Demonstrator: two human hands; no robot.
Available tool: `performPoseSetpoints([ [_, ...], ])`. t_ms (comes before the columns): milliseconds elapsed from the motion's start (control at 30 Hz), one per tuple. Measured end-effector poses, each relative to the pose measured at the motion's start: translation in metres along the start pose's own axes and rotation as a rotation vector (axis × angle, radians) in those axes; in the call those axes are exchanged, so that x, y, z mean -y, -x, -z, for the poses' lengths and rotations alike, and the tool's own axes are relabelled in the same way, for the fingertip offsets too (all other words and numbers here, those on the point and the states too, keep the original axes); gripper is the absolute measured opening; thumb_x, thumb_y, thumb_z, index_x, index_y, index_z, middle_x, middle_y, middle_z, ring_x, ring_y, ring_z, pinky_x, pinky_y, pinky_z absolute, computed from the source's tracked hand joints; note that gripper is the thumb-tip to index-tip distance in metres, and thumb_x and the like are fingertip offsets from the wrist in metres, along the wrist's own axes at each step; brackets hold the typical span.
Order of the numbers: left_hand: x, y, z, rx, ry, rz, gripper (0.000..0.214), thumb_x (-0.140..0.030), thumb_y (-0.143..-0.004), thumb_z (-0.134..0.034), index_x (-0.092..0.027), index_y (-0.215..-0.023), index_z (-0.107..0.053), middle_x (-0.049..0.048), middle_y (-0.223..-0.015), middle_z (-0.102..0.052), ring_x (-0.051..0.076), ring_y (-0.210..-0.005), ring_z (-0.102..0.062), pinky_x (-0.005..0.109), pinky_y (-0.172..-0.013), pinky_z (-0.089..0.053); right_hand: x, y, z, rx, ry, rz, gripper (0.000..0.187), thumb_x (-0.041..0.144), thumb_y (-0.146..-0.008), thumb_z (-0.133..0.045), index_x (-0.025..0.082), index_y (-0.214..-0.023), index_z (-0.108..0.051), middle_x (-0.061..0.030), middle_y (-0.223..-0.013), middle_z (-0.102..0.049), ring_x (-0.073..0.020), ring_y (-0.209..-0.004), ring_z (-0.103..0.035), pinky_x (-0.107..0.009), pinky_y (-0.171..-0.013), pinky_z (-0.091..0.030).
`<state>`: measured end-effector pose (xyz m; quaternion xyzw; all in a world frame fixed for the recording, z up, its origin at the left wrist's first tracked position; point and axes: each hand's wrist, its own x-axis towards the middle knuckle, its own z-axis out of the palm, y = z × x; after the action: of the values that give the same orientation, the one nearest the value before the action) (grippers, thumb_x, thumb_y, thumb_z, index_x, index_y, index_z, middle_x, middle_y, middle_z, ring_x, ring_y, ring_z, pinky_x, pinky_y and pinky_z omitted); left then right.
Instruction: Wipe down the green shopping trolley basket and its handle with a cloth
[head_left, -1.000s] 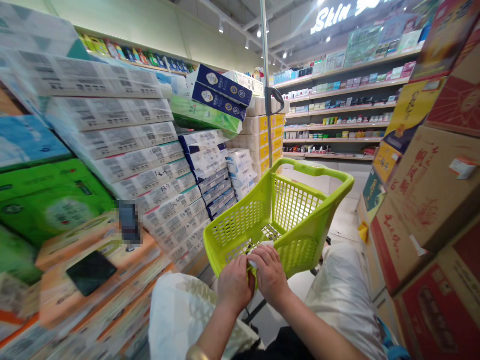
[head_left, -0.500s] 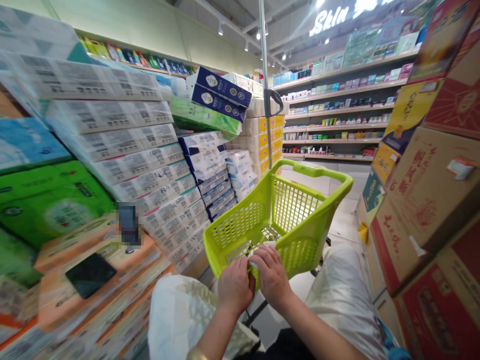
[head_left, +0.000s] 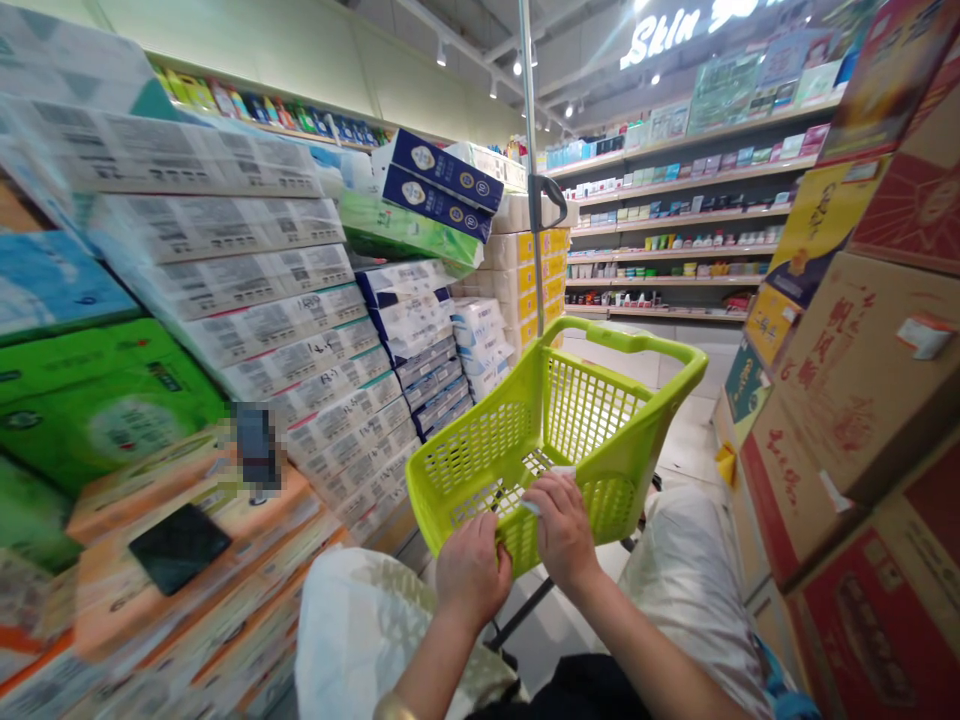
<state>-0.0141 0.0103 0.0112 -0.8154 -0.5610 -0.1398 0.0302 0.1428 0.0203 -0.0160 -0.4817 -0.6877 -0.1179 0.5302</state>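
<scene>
A lime-green shopping cart basket stands right in front of me, tilted, with holes in its walls and a thick rim. On the rim nearest me, my left hand is closed, its fingers curled over the edge. To the right of it, my right hand presses a crumpled white tissue or wipe against the same rim. Most of the tissue is hidden under the fingers. The basket's far side ends in a raised green handle.
Tall stacks of wrapped tissue packs rise on the left. A dark flat device lies on orange boxes. Cardboard cartons are piled on the right. Behind the basket stand a metal pole and stocked shelves.
My right hand has slid along the rim to the right with the tissue, away from my left hand. My left hand and the basket stay nearly in place.
</scene>
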Motion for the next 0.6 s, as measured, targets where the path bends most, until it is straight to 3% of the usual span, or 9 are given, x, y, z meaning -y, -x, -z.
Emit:
performPoseSetpoints([
  [133,0.004,0.001,-0.001,0.008,-0.004,-0.021,0.021,-0.019,-0.079,-0.046,-0.019,-0.099,-0.053,0.0061,-0.093,-0.063,0.022,-0.091,-0.059,0.033,-0.078,-0.043,0.02,0.002,-0.005,0.105,-0.062,0.112,0.034,0.005,-0.087,-0.04,0.024,-0.106,-0.062,-0.0035,-0.1,-0.063,-0.0181,-0.112,-0.052,-0.038,-0.107,-0.035],
  [233,0.006,0.001,-0.002,-0.012,-0.019,-0.019,0.02,-0.018,-0.078,-0.047,-0.02,-0.097,-0.054,0.005,-0.092,-0.062,0.022,-0.09,-0.059,0.032,-0.077,-0.043,-0.001,-0.007,0.005,0.086,-0.021,0.131,0.031,0.006,-0.087,-0.041,0.024,-0.1,-0.063,-0.0035,-0.097,-0.063,-0.0182,-0.107,-0.054,-0.038,-0.106,-0.036],
  [400,0.003,0.001,-0.005,-0.042,-0.014,-0.022,0.017,-0.018,-0.08,-0.046,-0.02,-0.095,-0.054,0.0038,-0.09,-0.062,0.02,-0.087,-0.059,0.03,-0.075,-0.042,-0.039,-0.017,0.017,-0.031,0.084,-0.006,0.029,0.006,-0.086,-0.041,0.022,-0.096,-0.064,-0.0055,-0.101,-0.062,-0.0207,-0.112,-0.052,-0.042,-0.108,-0.033],
  [500,0.002,0.0,-0.006,-0.056,-0.018,-0.017,0.017,-0.018,-0.08,-0.046,-0.02,-0.095,-0.054,0.0041,-0.09,-0.063,0.02,-0.087,-0.059,0.031,-0.075,-0.042,-0.025,-0.01,0.009,-0.05,0.073,-0.056,0.029,0.006,-0.086,-0.04,0.022,-0.094,-0.063,-0.0058,-0.099,-0.062,-0.021,-0.111,-0.051,-0.042,-0.108,-0.033],
  [600,0.004,0.001,-0.007,-0.055,-0.026,-0.023,0.019,-0.018,-0.078,-0.048,-0.02,-0.096,-0.054,0.0043,-0.089,-0.063,0.021,-0.086,-0.059,0.031,-0.074,-0.042,-0.001,-0.003,-0.002,0.032,0.011,0.018,0.03,0.006,-0.085,-0.041,0.022,-0.098,-0.063,-0.0052,-0.098,-0.062,-0.0198,-0.109,-0.052,-0.039,-0.106,-0.035],
])
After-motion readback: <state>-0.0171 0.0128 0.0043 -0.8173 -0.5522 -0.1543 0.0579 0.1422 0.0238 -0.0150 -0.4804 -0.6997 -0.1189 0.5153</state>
